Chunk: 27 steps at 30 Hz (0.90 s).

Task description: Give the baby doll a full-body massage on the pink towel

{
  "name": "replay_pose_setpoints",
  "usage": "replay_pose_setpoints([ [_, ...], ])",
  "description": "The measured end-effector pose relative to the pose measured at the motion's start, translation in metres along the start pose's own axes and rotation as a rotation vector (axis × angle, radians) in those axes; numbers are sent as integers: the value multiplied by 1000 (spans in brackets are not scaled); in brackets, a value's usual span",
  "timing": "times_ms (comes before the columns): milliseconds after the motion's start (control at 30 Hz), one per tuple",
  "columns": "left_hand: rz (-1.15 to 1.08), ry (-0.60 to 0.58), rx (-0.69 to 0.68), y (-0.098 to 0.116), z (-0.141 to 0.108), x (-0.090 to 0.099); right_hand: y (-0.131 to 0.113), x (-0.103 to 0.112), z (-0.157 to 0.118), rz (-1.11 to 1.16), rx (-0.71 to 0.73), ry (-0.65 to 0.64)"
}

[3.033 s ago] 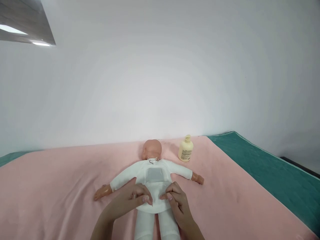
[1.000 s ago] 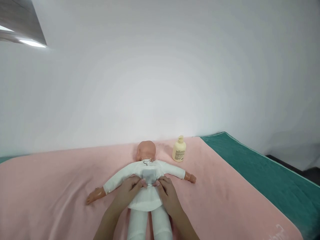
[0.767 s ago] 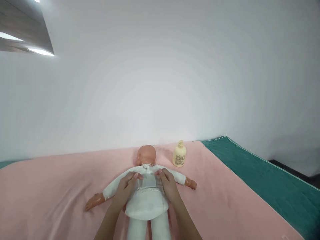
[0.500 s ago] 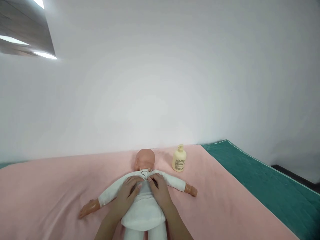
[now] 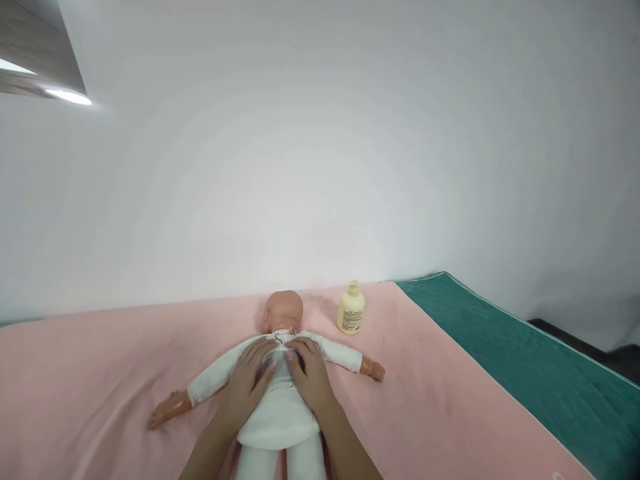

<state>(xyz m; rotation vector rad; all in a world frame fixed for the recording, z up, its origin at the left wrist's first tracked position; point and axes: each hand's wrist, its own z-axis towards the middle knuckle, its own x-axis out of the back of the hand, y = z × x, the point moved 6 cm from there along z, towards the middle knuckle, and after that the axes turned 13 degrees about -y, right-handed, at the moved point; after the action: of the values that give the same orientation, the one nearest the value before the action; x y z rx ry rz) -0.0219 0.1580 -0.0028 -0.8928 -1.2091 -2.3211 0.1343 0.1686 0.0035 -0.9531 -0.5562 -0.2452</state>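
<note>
A doll (image 5: 279,419) with a white cloth body lies with the back of its bald head toward me, its arms spread to both sides. My left hand (image 5: 249,380) rests on the left of its upper back, thumb apart from the fingers. On the right of the upper back lies my right hand (image 5: 311,375), its fingers spread and its thumb near the middle. Neither hand holds anything. Between them shows a greyish patch (image 5: 281,367) on the doll's back, with a small dark curved mark above it.
A pale yellow pump bottle (image 5: 351,309) stands upright right of the doll's head. Pink cloth (image 5: 425,400) lies under both, over a green surface (image 5: 500,347) at the right. Behind rises a white wall (image 5: 300,167).
The whole view has shifted slightly, so the doll and bottle appear a little higher and further left. Both hands remain on the doll's back, with the right fingers now more stretched out.
</note>
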Motion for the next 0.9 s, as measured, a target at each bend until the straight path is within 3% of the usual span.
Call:
replay_pose_setpoints([
  [167, -17, -47, 74, -7, 1, -4, 4, -5, 5, -51, -53, -45],
  [500, -27, -61, 57, -8, 0, -8, 4, -4, 2, -54, -20, -43],
  [767, -59, -135, 126, -7, 2, -8, 4, -8, 5, -158, -84, -104],
  [900, -82, -111, 125, -7, 2, -9, 5, -6, 3, -106, -83, -87],
])
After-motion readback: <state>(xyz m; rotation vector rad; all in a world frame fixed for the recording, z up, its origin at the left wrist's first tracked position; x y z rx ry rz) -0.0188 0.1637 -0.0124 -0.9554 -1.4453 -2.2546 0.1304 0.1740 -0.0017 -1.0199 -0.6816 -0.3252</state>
